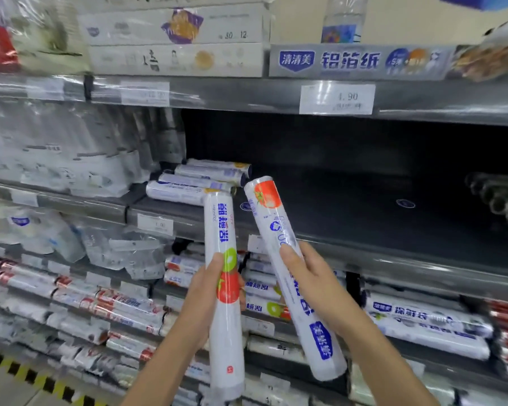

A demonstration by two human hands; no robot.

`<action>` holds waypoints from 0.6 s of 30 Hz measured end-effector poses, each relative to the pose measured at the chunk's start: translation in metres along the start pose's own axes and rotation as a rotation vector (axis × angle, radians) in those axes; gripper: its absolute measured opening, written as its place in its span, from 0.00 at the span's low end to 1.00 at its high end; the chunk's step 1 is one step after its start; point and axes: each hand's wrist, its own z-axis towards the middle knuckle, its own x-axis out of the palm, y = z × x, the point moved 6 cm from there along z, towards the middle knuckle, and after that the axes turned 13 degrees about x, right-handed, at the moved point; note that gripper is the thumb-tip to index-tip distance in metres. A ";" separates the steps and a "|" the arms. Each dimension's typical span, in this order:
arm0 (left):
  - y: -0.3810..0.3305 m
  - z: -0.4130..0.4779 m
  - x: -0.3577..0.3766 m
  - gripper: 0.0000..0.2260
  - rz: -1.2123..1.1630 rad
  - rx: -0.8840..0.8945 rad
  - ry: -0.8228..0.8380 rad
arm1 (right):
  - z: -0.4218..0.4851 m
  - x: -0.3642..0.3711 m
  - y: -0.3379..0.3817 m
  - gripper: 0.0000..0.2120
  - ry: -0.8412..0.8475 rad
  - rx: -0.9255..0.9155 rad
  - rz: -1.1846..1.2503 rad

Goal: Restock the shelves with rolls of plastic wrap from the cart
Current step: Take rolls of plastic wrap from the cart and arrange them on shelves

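Head view: at centre frame the left hand (205,291) grips an upright roll (222,230) and the right hand (311,276) grips a tilted roll (276,224). Their tops sit close together above the middle shelf (364,253) edge. Stacked rolls (200,180) lie to the left, with open dark room to the right.

You work under bright, even light from above. The upper shelf (422,104) throws the middle shelf (364,206) into near-black shadow. Glare streaks the price strip (188,95). Blur smears the bagged packs (56,148) and the far right edge, while the left roll (222,230) and right roll (271,224) read fairly sharp. Shelf lines bow toward the edges.
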 end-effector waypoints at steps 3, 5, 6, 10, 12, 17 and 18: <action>-0.001 0.021 -0.002 0.26 -0.053 -0.027 0.056 | 0.010 -0.011 0.026 0.17 -0.147 -0.017 -0.254; -0.002 0.033 -0.006 0.25 -0.084 -0.031 0.089 | 0.017 -0.017 0.043 0.17 -0.219 -0.005 -0.397; -0.003 0.038 -0.009 0.25 -0.092 -0.029 0.100 | 0.020 -0.019 0.050 0.18 -0.248 -0.005 -0.472; 0.000 0.057 -0.018 0.23 -0.148 -0.069 0.120 | 0.032 -0.032 0.081 0.23 -0.408 -0.047 -0.845; 0.002 0.064 -0.022 0.25 -0.161 -0.081 0.119 | 0.039 -0.039 0.096 0.25 -0.477 -0.056 -0.999; 0.003 0.074 -0.027 0.29 -0.156 -0.070 0.104 | 0.076 -0.052 0.108 0.28 -0.472 -0.020 -1.191; 0.003 0.075 -0.026 0.30 -0.146 -0.066 0.100 | 0.086 -0.053 0.106 0.28 -0.448 -0.010 -1.214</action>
